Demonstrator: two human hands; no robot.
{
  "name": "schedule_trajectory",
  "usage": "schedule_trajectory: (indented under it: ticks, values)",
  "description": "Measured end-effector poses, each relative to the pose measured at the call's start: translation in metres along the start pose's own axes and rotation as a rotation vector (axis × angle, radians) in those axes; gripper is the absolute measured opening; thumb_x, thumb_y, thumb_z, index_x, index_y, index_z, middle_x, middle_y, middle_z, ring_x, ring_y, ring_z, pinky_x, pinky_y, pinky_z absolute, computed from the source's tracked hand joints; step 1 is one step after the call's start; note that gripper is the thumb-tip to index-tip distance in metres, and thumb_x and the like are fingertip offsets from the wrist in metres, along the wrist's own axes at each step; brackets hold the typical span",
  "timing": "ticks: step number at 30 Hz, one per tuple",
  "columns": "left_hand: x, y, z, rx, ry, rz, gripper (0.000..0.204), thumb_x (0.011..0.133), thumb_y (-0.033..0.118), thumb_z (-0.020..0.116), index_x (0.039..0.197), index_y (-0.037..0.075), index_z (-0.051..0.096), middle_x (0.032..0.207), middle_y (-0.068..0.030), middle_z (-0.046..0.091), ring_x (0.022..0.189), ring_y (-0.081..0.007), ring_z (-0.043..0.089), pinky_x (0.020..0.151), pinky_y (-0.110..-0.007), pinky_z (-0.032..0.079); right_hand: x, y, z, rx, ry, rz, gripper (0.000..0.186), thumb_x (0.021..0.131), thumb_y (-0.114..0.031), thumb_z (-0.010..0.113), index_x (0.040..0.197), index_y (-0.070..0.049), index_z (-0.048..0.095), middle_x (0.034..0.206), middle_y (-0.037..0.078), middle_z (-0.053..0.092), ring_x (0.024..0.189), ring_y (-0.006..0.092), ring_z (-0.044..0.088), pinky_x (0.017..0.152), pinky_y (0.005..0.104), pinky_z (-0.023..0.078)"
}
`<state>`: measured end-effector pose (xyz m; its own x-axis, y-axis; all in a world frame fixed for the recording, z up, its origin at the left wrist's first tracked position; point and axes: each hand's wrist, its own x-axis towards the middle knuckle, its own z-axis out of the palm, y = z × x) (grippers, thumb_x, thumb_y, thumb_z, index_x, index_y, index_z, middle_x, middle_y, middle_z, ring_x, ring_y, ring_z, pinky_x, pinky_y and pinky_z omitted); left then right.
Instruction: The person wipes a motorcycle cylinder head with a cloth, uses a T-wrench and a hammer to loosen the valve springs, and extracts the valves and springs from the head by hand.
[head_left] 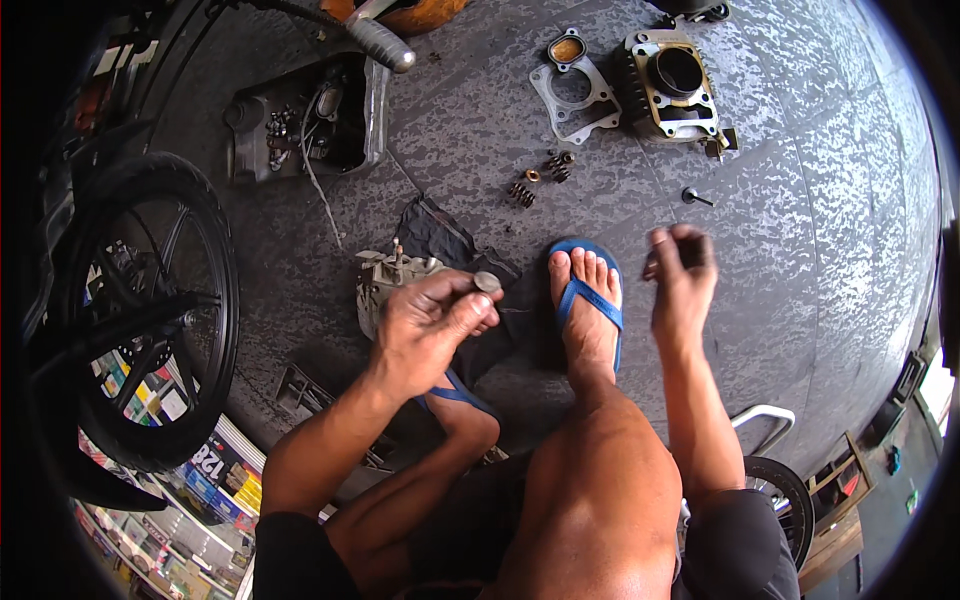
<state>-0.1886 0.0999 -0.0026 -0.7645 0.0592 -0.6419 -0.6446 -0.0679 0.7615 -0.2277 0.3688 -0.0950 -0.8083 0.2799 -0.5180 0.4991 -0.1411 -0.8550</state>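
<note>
In my left hand (425, 325) a small round grey metal piece, apparently the head of an engine valve (487, 282), is pinched between thumb and fingers. Any stem is hidden in the grip. Below that hand, a pale cast-metal cylinder head (375, 285) lies partly covered beside a dark cloth (437, 232). My right hand (683, 265) hangs over the floor to the right of my sandalled foot (590, 290). Its fingers are curled and blurred, so whether they hold anything is unclear. Nearest to it, another valve (697, 197) lies on the floor.
Several valve springs (522, 194) lie ahead of my foot. Farther off are a flat metal gasket (575, 105) and an engine cylinder block (680, 85). A dark bin of small parts (305, 120) stands far left, a motorcycle wheel (215, 300) near left. Dark patterned flooring (800, 290) spreads right.
</note>
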Motion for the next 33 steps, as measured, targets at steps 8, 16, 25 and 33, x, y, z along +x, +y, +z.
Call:
schedule_trajectory:
  ticks: [8,16,25,33]
  values:
    - [0.006,0.0,-0.015,-0.072,0.012,-0.026,0.021,0.1,0.014,0.059,0.109,-0.004,0.066,0.087,-0.0079,0.07,0.081,-0.0122,0.066,0.074,-0.026,0.055,0.072,0.034,-0.042,-0.23,0.237,-0.138,0.056,0.089,-0.019,0.075,0.133,0.003,0.049,0.08,0.003,0.06,0.064,0.0082,0.054,0.057,0.0232,0.045]
    - [0.007,-0.003,-0.011,-0.203,-0.019,-0.03,0.018,0.099,0.01,0.057,0.11,-0.001,0.066,0.091,-0.0106,0.07,0.082,-0.0143,0.066,0.075,-0.028,0.054,0.091,0.047,-0.037,-0.451,0.234,-0.261,0.027,0.099,-0.023,0.06,0.11,0.001,0.069,0.096,0.01,0.072,0.089,0.0141,0.066,0.082,0.027,0.05]
    - [0.006,-0.007,-0.044,-0.083,0.21,0.168,0.015,0.094,0.001,0.063,0.109,-0.001,0.066,0.106,-0.0077,0.069,0.098,-0.0116,0.064,0.088,-0.025,0.051,0.054,-0.002,-0.022,-0.481,-0.135,0.214,0.041,0.101,-0.036,0.055,0.091,0.003,0.063,0.066,0.001,0.055,0.061,0.0103,0.051,0.057,0.0286,0.042]
    - [-0.016,-0.014,-0.076,0.118,0.308,0.178,0.016,0.094,0.003,0.064,0.11,-0.001,0.065,0.104,-0.0064,0.069,0.09,-0.0089,0.063,0.08,-0.024,0.052,0.01,-0.019,0.006,-0.7,-0.593,-0.011,0.053,0.087,-0.008,0.053,0.136,0.01,0.048,0.115,0.029,0.066,0.111,0.0302,0.065,0.098,0.0362,0.048]
